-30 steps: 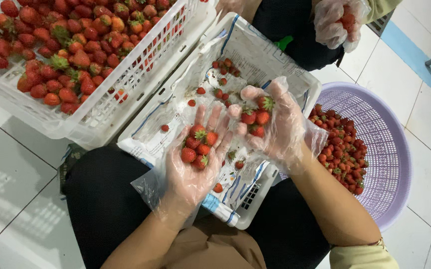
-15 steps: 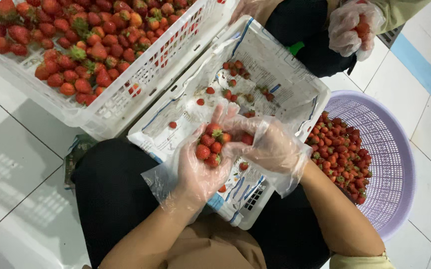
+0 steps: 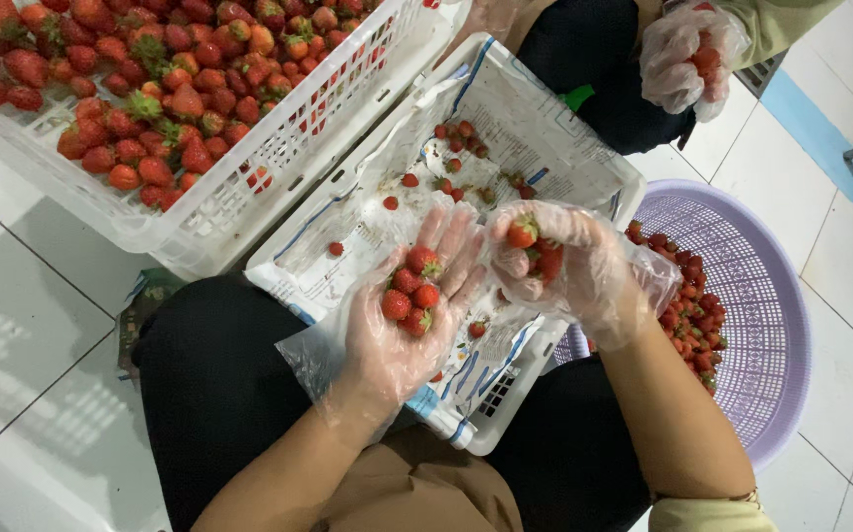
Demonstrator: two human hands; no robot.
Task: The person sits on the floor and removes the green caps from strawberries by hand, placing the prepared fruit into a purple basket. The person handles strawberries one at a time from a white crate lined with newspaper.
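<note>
Left hand (image 3: 402,325) palm up above the lined crate (image 3: 545,148), gloved in clear plastic, fingers (image 3: 451,241) spread and slightly cupped around a small heap of strawberries (image 3: 411,296). Right hand (image 3: 574,266), also gloved, just beside it over the same crate, fingers curled and pinching one strawberry (image 3: 522,232) (another red berry showing behind it inside the glove). Loose berries (image 3: 446,158) scattered on the crate's printed liner. Left of the crate and touching it, a white basket (image 3: 249,197) full of berries. Right of the crate, a purple basket (image 3: 771,325) on the tiled floor (image 3: 32,345), partly filled. Beyond the crate, another person's gloved hand (image 3: 687,59) closed on something red.
</note>
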